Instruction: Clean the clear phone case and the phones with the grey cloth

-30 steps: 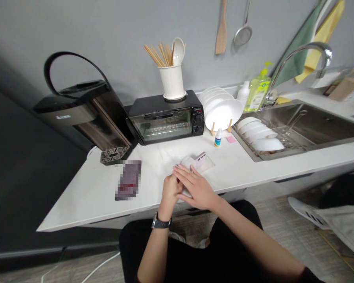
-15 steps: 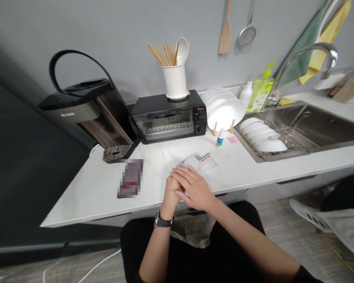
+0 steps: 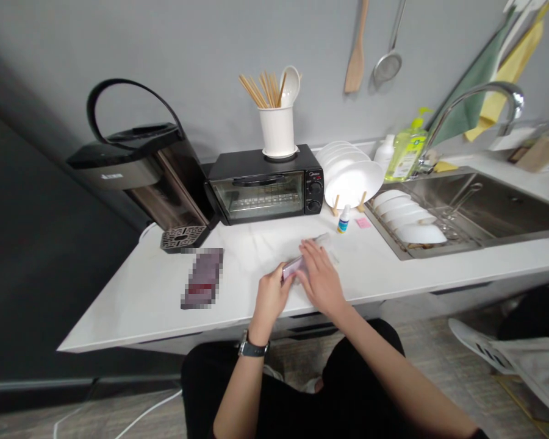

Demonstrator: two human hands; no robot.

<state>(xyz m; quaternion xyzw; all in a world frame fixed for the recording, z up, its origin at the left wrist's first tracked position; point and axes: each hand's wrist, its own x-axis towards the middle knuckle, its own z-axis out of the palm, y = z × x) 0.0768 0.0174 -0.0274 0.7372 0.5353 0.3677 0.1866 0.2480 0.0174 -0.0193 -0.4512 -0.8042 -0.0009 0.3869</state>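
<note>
A pale lilac flat packet [image 3: 293, 266] lies between my hands just over the front of the white counter [image 3: 155, 323]. My left hand [image 3: 271, 296], with a dark-strapped watch on its wrist, pinches the packet's left end between thumb and fingers. My right hand [image 3: 321, 279] is closed over its right part, fingers on the far side and thumb on the near side, so much of it is hidden. Clear, whitish wrapping shows just beyond my right fingers. Behind stands a small white bottle [image 3: 343, 219] with a blue and yellow label, beside a pink paper square [image 3: 363, 223].
A water dispenser [image 3: 141, 177], a toaster oven [image 3: 265, 189] and racked white plates [image 3: 353, 183] line the back. At right is a sink [image 3: 498, 201] with bowls [image 3: 412, 219]. A blurred-out dark item [image 3: 205, 277] lies left. Another person's shoe [image 3: 478, 346] shows at lower right.
My hands were folded together, the right over the left. They have separated a little, and the lilac packet, which lay beyond them on the counter, is now between them.
</note>
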